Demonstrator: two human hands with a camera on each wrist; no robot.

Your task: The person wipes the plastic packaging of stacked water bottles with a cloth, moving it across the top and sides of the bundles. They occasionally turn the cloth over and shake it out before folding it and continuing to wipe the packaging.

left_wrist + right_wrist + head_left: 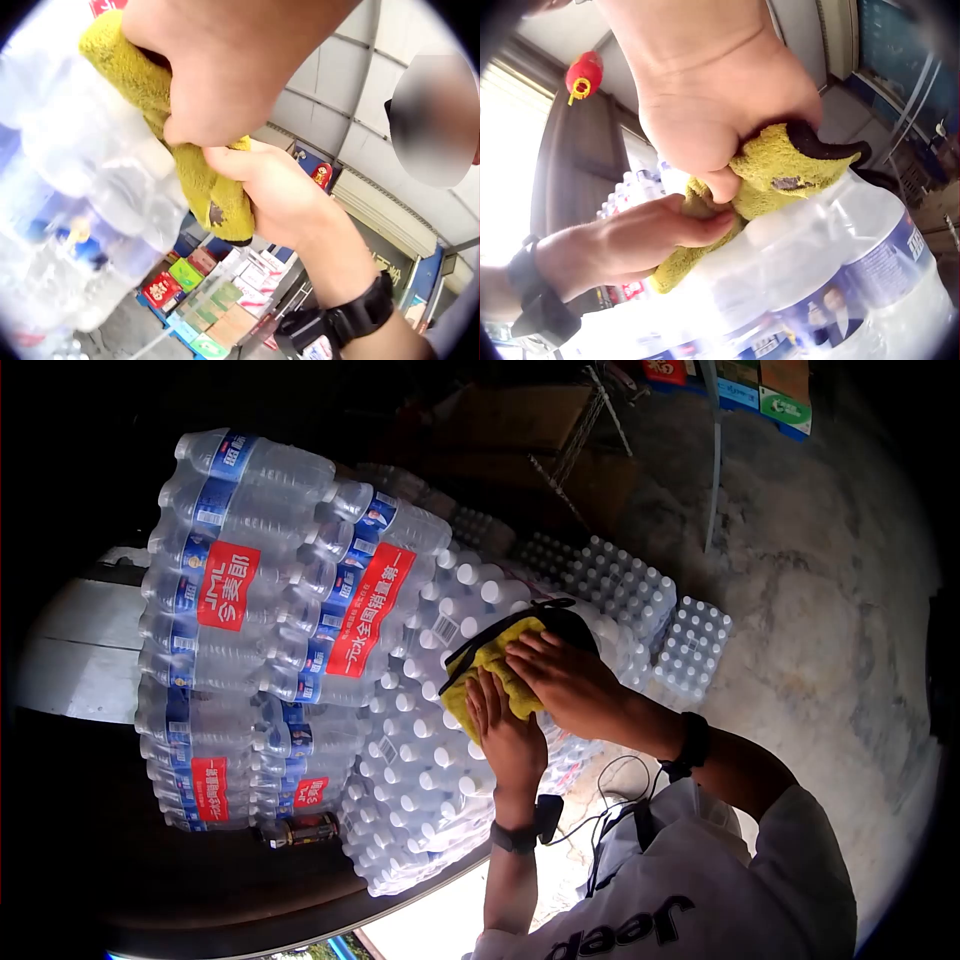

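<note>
A yellow plush cloth point(500, 661) with dark edging lies bunched on top of shrink-wrapped bottled water point(440, 710). My left hand point(510, 740) grips its near part, fingers spread along the top. Beside it, farther over on the cloth, my right hand point(570, 678) holds the other part. In the right wrist view the left hand point(664, 225) has its thumb over the cloth point(769, 176), next to the right thumb point(724, 184). The left wrist view shows the right thumb point(229, 161) against the folded cloth point(217, 199); most of the right fingers are hidden behind it.
Tall packs of bottles with red labels point(370, 610) stand to the left. More bottle packs point(690, 645) sit on the concrete floor point(800, 610) beyond. Boxed goods point(221, 307) stack up in the background, and a red lantern-like ornament point(583, 73) hangs at upper left.
</note>
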